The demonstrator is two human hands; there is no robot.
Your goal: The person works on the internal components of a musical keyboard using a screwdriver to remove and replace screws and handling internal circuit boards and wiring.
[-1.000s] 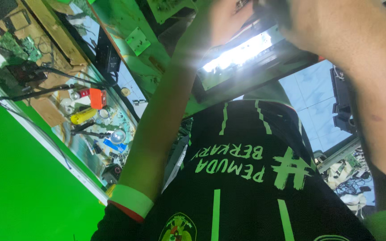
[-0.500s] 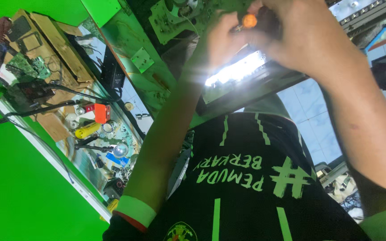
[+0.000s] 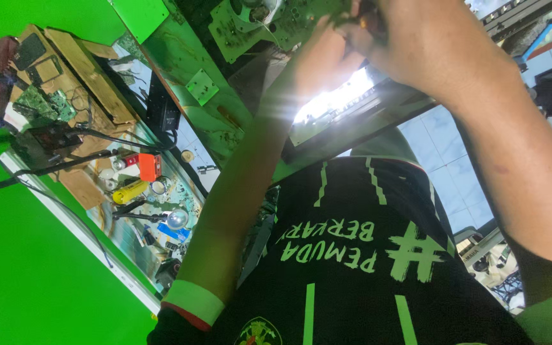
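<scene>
Both hands meet at the top of the view, over a green circuit board [image 3: 269,22] that sits at the upper edge of the picture. The right hand [image 3: 416,45] is curled shut around a dark, slim tool handle [image 3: 367,18] with a glimpse of orange on it; only a short piece of the tool shows between the fingers, so I cannot say what its tip is doing. The left hand [image 3: 324,54] lies just beside it, fingers bent toward the board's edge, but glare and blur keep me from telling whether it pinches the board or only steadies it.

The board looks thin, light and stiff, studded with small parts and a round component near its top. I judge it fragile: best taken by its bare edges or corners, never by the soldered parts, and it would flex or crack if pressed hard in the middle.

Right under the hands a bright lamp [image 3: 333,102] burns white along a dark frame [image 3: 378,121]. The person's black shirt with green lettering [image 3: 352,255] fills the lower middle.

Off to the left runs a cluttered workbench [image 3: 97,191]: a wooden box [image 3: 78,70] with loose green boards, black cables [image 3: 46,169], an orange block [image 3: 149,167], a yellow cylinder [image 3: 129,191] and a shiny round bulb [image 3: 175,219]. A flat green surface [image 3: 27,275] fills the lower left corner.
</scene>
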